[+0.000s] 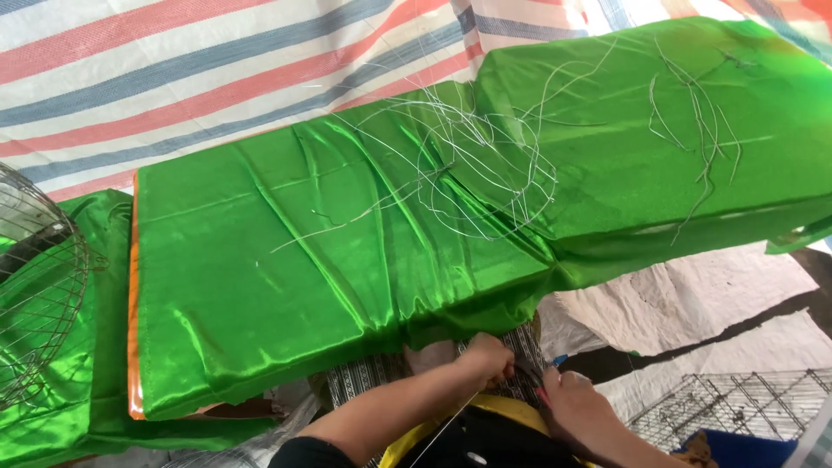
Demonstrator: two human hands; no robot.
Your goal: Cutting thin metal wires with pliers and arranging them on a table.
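A shiny green satin cloth (286,277) is stretched over a long flat board, and loose white threads (468,173) lie tangled on top of it. My left hand (490,357) is closed at the cloth's near edge, pinching a thin white thread (442,426) that runs down toward my body. My right hand (574,400) is just to its right, fingers curled around a small dark tool (530,374) with red and blue bits. The two hands almost touch. A black-and-white patterned fabric (364,377) shows under the green edge.
A round wire fan guard (35,286) stands at the left over more green cloth. A striped tarp (173,78) hangs behind. A wire grid rack (737,399) and white sacking (693,295) lie on the floor at the right. A yellow strap (498,406) crosses my lap.
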